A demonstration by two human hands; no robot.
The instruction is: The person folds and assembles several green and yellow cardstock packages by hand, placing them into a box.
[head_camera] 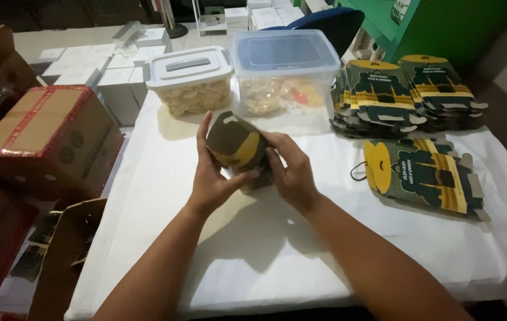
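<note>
Both hands meet over the middle of the white-covered table (164, 238), grasping a small dark green and gold printed cardboard box (238, 145) between them. The left hand (212, 178) wraps the box from the left, fingers reaching up along its side and the thumb pressed across the near face. The right hand (292, 172) clasps it from the right, fingers curled around its edge. The box is lifted just off the cloth and tilted.

To the right lies a loose flat carton blank of the same green and gold print (423, 175), and farther right, towards the far edge, sit two fanned stacks of flat blanks (405, 92). At the far side stand two clear plastic tubs: a smaller one with a grey handled lid (189, 80) holding pale snacks, and just beside it a taller one with a clear lid (286, 71). Brown taped cardboard boxes (51, 137) sit off the table's left side.
</note>
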